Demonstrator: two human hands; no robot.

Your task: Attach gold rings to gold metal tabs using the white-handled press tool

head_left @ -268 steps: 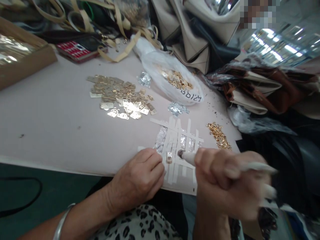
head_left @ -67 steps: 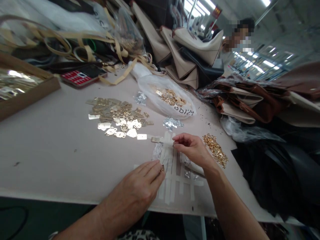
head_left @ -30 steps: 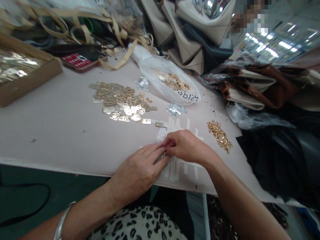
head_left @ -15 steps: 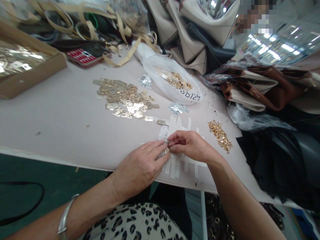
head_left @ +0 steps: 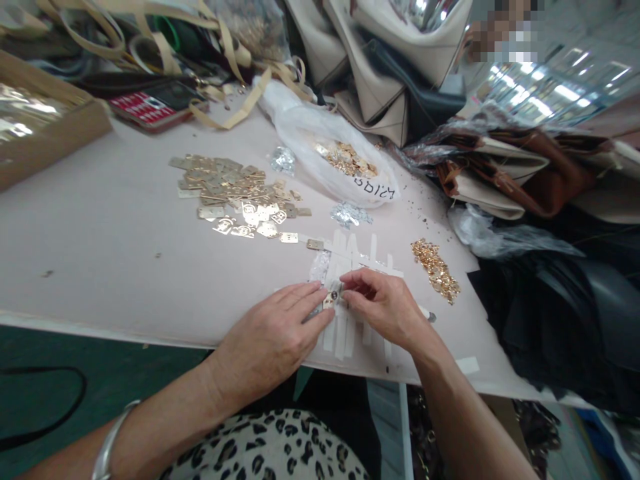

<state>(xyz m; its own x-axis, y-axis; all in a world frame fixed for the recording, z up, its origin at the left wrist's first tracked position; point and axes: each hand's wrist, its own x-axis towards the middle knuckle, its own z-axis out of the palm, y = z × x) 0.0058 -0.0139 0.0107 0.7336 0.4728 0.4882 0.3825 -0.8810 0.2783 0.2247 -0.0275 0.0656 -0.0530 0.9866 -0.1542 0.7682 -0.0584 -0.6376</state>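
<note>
My left hand (head_left: 277, 320) steadies the small metal plate (head_left: 331, 298) here on the surface (head_left: 120, 267)!
Just right of it, my right hand (head_left: 380, 300) curls its thumb and fingertips nearly together at the plate's edge; whether they pinch anything, I can't tell. White tape strips (head_left: 344, 333) lie under both, the gold plate pile (head_left: 235, 187) sits beyond my left hand, and gold pieces (head_left: 436, 272) glint beyond my right.
</note>
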